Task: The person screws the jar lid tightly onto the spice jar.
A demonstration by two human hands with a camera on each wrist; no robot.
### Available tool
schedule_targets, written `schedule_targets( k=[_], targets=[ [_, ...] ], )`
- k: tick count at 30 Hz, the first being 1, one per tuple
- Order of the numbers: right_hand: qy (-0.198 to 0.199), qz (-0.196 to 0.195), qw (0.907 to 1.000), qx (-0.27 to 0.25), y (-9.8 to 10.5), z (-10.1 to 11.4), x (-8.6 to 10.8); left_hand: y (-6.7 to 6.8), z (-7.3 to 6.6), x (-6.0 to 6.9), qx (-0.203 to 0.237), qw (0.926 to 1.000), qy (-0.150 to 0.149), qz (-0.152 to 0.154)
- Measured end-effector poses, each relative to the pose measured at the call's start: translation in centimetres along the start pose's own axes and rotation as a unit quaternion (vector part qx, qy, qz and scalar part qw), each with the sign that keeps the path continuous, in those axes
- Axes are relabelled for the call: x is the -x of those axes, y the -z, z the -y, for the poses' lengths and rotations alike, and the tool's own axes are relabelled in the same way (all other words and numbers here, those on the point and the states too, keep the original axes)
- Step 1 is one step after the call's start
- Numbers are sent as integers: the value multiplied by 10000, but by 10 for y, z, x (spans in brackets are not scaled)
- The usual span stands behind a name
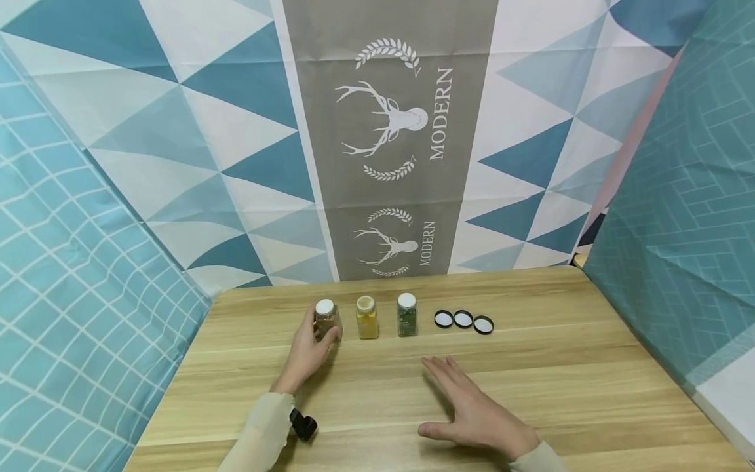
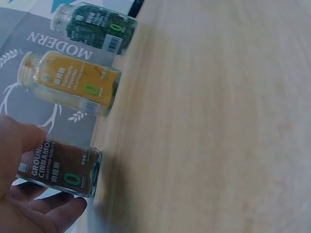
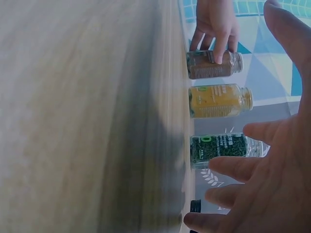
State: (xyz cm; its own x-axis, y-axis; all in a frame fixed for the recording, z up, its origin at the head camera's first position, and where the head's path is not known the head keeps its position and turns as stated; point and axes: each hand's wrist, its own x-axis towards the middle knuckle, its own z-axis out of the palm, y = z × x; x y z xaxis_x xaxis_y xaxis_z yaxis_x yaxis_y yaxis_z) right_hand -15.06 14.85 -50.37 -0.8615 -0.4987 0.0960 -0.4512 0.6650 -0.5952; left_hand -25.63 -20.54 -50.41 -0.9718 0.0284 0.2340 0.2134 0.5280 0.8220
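My left hand (image 1: pixel 309 351) holds a glass spice jar labelled ground cinnamon (image 2: pixel 60 167), thumb on one side and fingers on the other. The jar's brown contents also show in the head view, below its white round top. Just right of it stands a turmeric powder jar (image 1: pixel 367 322), yellow inside, upright on the table. Further right is a jar of dark green dried flakes (image 1: pixel 407 320) with a white top. My right hand (image 1: pixel 474 410) hovers over the table in front of the jars, fingers spread, holding nothing.
Three black-rimmed lids, a left one (image 1: pixel 444 319), a middle one (image 1: pixel 463 319) and a right one (image 1: pixel 483 324), lie white side up right of the jars. The wooden table (image 1: pixel 548 354) ends at a patterned cloth backdrop (image 1: pixel 377 196); more cloth hangs at both sides.
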Motion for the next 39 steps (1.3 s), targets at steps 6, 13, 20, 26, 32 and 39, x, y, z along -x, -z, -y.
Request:
schedule_targets(
  k=[6,13,20,26,32,39],
  targets=[
    [10,-5,10000,3,0,1,0,2,1,1,-42,10000,19,-25],
    [156,72,9993,338,2,-3,4,5,0,-1,-35,10000,-24,83],
    [359,90,9978,553,14,-9,11,8,0,3,-38,9999,-142,84],
    [398,242,9982,365,25,-6,18,10,0,9,19,9999,-96,96],
    [455,171,9980,412,31,-6,20,11,0,12,-25,9999,-114,63],
    [198,270,9994,101,32,-14,16,12,-5,17,-33,9998,41,196]
  ],
)
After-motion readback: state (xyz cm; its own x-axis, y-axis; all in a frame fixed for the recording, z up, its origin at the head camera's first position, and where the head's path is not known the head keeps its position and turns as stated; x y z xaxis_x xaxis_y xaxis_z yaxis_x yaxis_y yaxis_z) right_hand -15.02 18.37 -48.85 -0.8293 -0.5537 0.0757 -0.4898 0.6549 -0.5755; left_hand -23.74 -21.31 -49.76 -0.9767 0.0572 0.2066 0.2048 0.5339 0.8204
